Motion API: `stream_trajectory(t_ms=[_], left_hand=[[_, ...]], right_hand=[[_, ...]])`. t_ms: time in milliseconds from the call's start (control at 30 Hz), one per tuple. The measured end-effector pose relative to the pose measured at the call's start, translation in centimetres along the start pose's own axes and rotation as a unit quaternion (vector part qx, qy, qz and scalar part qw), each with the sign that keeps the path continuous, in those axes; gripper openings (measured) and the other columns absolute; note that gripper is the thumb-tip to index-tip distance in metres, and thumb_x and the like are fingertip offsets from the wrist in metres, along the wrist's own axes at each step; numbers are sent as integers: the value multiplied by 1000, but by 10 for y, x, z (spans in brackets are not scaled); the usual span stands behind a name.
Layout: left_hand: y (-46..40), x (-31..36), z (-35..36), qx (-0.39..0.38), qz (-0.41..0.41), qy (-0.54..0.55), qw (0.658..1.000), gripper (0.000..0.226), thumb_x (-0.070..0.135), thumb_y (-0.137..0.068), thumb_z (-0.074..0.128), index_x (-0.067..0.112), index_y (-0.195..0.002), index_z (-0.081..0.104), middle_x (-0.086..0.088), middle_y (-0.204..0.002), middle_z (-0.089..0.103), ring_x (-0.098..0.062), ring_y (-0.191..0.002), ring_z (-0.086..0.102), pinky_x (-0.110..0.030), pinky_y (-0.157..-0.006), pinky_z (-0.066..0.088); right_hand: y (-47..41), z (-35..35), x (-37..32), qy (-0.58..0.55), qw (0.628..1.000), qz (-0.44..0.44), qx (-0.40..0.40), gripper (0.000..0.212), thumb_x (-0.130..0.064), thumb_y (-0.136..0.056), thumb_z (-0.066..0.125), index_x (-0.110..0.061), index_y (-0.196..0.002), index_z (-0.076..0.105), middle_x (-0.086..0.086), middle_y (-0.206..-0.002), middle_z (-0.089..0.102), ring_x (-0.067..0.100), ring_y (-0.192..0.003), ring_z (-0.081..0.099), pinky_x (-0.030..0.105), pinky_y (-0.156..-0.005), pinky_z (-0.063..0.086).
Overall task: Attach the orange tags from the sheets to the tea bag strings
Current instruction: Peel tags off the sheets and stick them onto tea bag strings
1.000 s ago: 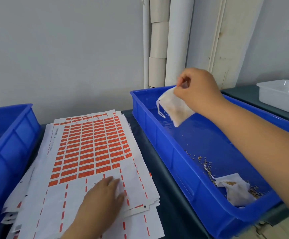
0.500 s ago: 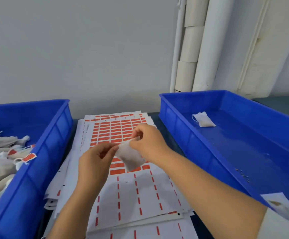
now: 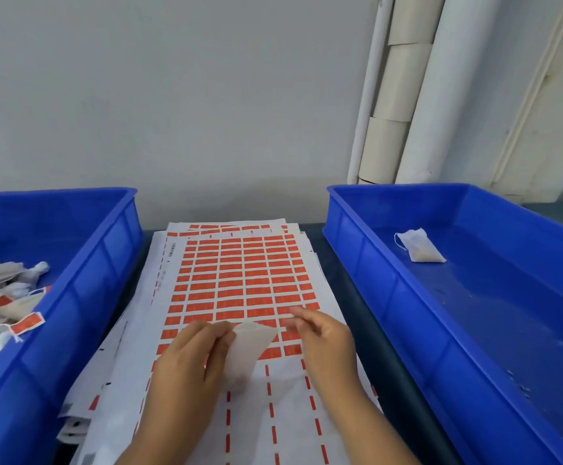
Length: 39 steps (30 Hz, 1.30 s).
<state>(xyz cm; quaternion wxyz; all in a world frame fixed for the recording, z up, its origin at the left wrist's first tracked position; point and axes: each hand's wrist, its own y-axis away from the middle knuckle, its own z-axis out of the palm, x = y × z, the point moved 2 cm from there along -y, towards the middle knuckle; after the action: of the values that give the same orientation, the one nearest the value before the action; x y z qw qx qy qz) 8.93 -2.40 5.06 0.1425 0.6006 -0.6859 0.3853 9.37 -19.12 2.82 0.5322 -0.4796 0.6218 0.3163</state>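
Observation:
A stack of white sheets printed with rows of orange tags lies between two blue bins. Above the sheets' near half, my left hand pinches a white tea bag by its upper left corner. My right hand is just right of the bag, its fingers stretched out and blurred, with the index tip over the lower tag rows. No string shows clearly between my hands. One more untagged tea bag lies in the right bin.
The left blue bin holds several tea bags with orange tags on their strings. White pipes run up the wall behind the right bin. Dark table strips show between the sheets and both bins.
My right hand brought a tea bag from the right bin to over the sheets, and my left hand took hold of it. My right hand has now let go and spread its fingers.

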Motion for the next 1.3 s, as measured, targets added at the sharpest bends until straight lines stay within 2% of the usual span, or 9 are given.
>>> stream_trajectory(t_ms=[167,267,400,500,600,800,1000,1100,1300], left_hand=[[6,5,-3,-1,63,-26,998,23,9,-73,72,18,-94,73,8,-88,65,-9,-75,53,-26,-73,49],[8,7,-2,5,154,-39,987,23,9,-57,74,11,-80,75,1,-74,69,-7,-59,53,-16,-59,46],[8,2,-1,10,182,-44,982,37,-1,-46,85,9,-79,75,1,-73,69,-7,-61,54,-16,-60,46],[7,0,-2,-12,191,-55,980,35,0,-48,84,11,-81,76,3,-74,70,-6,-62,55,-22,-59,50],[5,-5,2,-66,144,-71,985,34,4,-58,83,19,-88,76,6,-82,72,-4,-66,55,-19,-67,48],[0,-7,2,-63,51,-84,993,25,26,-85,63,33,-108,66,18,-103,62,-3,-84,53,-14,-84,45],[2,-5,3,-9,4,-13,1000,15,17,-90,56,32,-90,52,21,-77,52,-6,-71,55,-8,-61,38],[2,-7,0,35,-22,29,999,15,19,-89,55,32,-85,51,21,-77,53,-7,-70,56,-11,-58,39],[-7,-16,-13,155,-137,123,971,19,26,-91,52,36,-75,49,13,-70,58,7,-65,59,-7,-38,36]], right_hand=[[13,6,-14,-23,990,-57,-124,20,-60,-88,43,-71,-104,50,-49,-116,46,-23,-112,42,1,-84,37],[24,18,-20,66,970,-109,-207,34,-77,-74,44,-77,-107,36,-59,-118,30,-30,-114,29,-2,-80,29],[30,19,-23,64,964,-98,-237,29,-66,-75,56,-74,-98,42,-62,-100,37,-29,-101,40,-2,-77,28],[25,18,-17,56,968,-78,-231,35,-54,-80,62,-62,-113,51,-53,-104,46,-18,-103,48,2,-80,31],[22,17,-10,99,971,-65,-207,44,-54,-83,59,-46,-125,54,-34,-126,52,-7,-115,49,9,-91,30],[18,12,-5,122,975,-37,-181,8,-48,-85,61,-46,-92,63,-45,-86,48,-20,-82,49,-3,-64,31],[22,16,-9,74,969,-29,-233,3,-53,-85,58,-50,-85,58,-50,-85,52,-21,-89,50,-4,-63,34],[26,20,-11,59,964,-56,-252,25,-65,-76,56,-50,-95,59,-55,-91,49,-28,-92,47,-2,-67,32],[28,21,-10,45,952,2,-304,16,-42,-92,53,-33,-85,64,-36,-91,63,-4,-91,61,5,-69,41]])
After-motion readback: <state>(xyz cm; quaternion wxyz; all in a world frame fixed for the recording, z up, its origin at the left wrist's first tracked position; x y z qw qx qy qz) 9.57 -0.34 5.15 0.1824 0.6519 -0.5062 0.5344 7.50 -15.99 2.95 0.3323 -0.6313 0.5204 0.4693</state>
